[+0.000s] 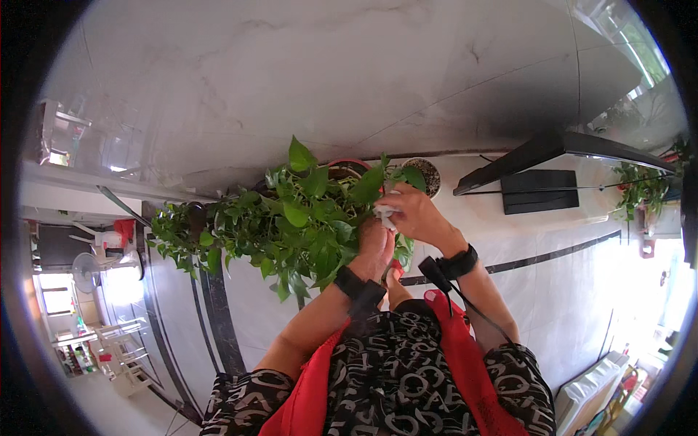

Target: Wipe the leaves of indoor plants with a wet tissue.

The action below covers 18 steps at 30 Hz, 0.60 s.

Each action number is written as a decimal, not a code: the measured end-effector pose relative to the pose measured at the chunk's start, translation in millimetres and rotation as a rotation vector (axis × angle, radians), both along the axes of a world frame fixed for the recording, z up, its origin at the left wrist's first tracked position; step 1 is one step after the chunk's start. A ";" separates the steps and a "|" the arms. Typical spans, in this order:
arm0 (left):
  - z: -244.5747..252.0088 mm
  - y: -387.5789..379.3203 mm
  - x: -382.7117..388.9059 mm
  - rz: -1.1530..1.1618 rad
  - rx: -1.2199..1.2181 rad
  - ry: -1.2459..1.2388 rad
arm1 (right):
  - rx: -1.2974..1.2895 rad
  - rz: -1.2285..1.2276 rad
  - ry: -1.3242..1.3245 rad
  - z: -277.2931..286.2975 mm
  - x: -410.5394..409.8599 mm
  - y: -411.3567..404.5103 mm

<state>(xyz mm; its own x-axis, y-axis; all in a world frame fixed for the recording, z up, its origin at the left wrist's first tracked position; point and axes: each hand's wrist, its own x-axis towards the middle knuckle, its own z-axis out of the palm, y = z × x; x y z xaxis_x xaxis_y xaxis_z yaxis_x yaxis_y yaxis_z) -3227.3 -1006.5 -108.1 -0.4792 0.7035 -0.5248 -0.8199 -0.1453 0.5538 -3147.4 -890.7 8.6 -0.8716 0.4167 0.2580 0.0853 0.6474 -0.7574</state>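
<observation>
My right hand [410, 211] is closed on a crumpled white tissue or cloth [386, 213], at the right edge of a leafy green trailing plant [297, 218]. Just below and left of it is my left hand [376, 242], turned up beside the foliage and close to the white piece. Leaves partly cover its fingers, so whether it grips a leaf or stem cannot be told. Behind the leaves shows the reddish rim of a round pot [349, 163]. A smaller round pot with speckled granules [424, 175] stands just beyond my right hand.
A black television [561, 150] on a black base stands on the pale stone-like ledge [485, 218] to the right. More trailing foliage [185, 234] spreads left. A pedestal fan [87, 272] and white chairs [122, 354] are far left; another plant [643, 191] is far right.
</observation>
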 end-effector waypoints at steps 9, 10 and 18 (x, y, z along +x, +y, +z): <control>59.2 -3.3 26.4 -0.144 0.103 -0.077 | -0.173 -0.360 0.079 16.6 -37.8 26.3; 57.8 -4.0 28.5 -0.128 0.097 -0.038 | -0.151 -0.401 0.041 25.5 -30.6 20.1; 45.9 0.2 41.4 -0.088 0.090 -0.063 | -0.319 -0.313 -0.118 21.2 20.0 1.5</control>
<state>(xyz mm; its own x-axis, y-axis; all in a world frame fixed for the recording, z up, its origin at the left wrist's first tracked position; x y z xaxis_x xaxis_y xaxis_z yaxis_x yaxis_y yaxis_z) -3186.0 -1006.3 -62.3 -0.3819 0.7866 -0.4852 -0.8644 -0.1183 0.4886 -3127.4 -889.3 29.8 -0.7070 0.7069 -0.0193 0.3369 0.3127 -0.8881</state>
